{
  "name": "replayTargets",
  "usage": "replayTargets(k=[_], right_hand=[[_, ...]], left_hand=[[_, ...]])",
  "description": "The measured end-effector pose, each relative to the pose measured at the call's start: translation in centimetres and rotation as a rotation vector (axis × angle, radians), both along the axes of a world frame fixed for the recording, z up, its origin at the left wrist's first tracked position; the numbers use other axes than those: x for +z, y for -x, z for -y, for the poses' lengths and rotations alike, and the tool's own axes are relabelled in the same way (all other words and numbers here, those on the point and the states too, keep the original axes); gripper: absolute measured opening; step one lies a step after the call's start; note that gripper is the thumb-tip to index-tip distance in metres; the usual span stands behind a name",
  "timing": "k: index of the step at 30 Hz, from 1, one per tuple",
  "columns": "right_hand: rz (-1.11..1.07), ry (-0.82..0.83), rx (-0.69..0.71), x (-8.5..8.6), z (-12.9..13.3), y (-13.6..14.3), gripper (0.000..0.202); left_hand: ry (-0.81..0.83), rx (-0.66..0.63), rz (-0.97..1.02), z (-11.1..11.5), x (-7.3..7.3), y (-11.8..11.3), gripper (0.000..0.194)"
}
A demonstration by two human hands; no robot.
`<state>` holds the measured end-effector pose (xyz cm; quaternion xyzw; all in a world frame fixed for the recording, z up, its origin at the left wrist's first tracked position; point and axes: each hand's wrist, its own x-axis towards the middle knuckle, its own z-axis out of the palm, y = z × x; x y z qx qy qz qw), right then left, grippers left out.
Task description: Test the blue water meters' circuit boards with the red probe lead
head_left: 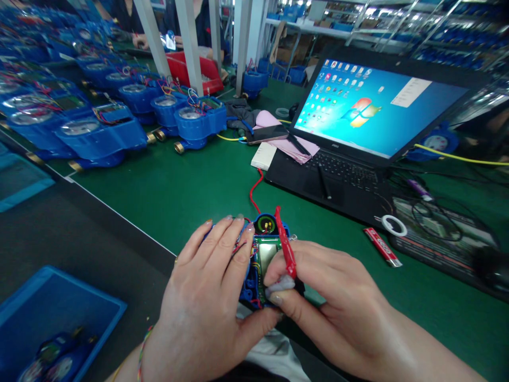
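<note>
Nearest the head camera, the person's left hand (pixel 210 286) lies over the left side of a blue meter unit (pixel 249 285), its grip closed along that side with fingers draped across and thumb at the lower edge. Opposite, the right hand (pixel 326 297) has its grip pinched on a greyish-white wad (pixel 281 285), a red stick-like piece (pixel 284 241) slanting up from it beside the display (pixel 267 257). Good work here probably calls for a steady left palm, fingers clear of the thin coloured wires (pixel 253 251), and light right fingertips, so that neither display nor green circuit board (pixel 261 289) is strained. The unit is at the near edge of the counter (pixel 207 183), before the laptop (pixel 358 127); the hands hide what supports it. Its open top shows the board, a pale display and, at the far end, a dark round part (pixel 265 225) with a green ring and yellow centre.
</note>
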<state>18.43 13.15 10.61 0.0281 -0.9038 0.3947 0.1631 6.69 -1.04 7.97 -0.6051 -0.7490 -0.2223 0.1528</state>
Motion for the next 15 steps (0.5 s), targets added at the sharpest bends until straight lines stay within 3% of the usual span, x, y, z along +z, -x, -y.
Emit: replayTargets(k=[15], right_hand=[[-0.021,-0.035,-0.025,-0.1,0.23,-0.04,0.008]], left_hand=[[-0.005,-0.001,0.003,0.19,0.08,-0.1,0.062]])
